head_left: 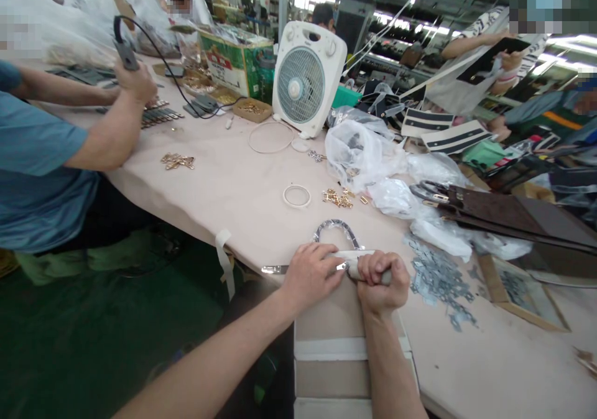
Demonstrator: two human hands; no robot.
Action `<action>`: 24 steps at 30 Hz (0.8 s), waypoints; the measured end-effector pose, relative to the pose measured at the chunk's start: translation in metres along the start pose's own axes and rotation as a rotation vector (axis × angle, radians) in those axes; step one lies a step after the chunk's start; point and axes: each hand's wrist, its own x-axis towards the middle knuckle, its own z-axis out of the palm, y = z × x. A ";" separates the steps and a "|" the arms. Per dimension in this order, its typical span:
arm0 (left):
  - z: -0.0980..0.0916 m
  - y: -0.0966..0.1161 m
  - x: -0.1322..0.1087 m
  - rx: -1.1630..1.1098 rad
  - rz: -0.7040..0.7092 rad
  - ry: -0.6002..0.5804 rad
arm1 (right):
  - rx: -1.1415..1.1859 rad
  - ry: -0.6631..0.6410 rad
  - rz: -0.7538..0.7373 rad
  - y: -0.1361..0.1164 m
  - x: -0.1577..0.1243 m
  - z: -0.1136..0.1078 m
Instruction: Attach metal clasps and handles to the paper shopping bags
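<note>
My left hand (310, 277) is closed over the top edge of a beige bag (331, 326) with pale bands, which lies at the table's front edge. Left of its fingers sticks out a strip with a shiny metal end (274, 270). My right hand (386, 279) makes a fist around a tool with a pale, thick handle (353, 270); its tip points left, close to a small shiny metal piece (342, 266) by my left fingertips. The exact kind of tool is hidden. Beyond the hands arches a dark bag handle (336, 223) wrapped in clear film.
Grey metal plates (436, 276) lie right of my hands, beside a shallow box (522, 301). Farther back are gold fittings (338, 198), a tape roll (296, 196), plastic bags (359, 151) and a fan (305, 83). A co-worker's arm (107, 127) reaches in at left.
</note>
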 end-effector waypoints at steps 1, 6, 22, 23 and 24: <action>0.000 0.000 0.000 -0.008 -0.004 -0.001 | -0.009 0.005 -0.015 0.001 -0.001 0.001; -0.002 0.001 0.002 -0.046 -0.019 -0.008 | -0.052 0.015 -0.100 0.007 -0.005 0.001; -0.001 -0.002 0.002 -0.081 -0.019 0.009 | -0.342 -0.042 -0.058 0.017 0.000 0.011; -0.002 -0.002 0.002 -0.082 -0.018 0.009 | -0.386 -0.050 -0.060 0.018 0.000 0.012; -0.002 -0.001 0.002 -0.080 -0.016 0.007 | -0.428 -0.061 -0.059 0.019 0.000 0.012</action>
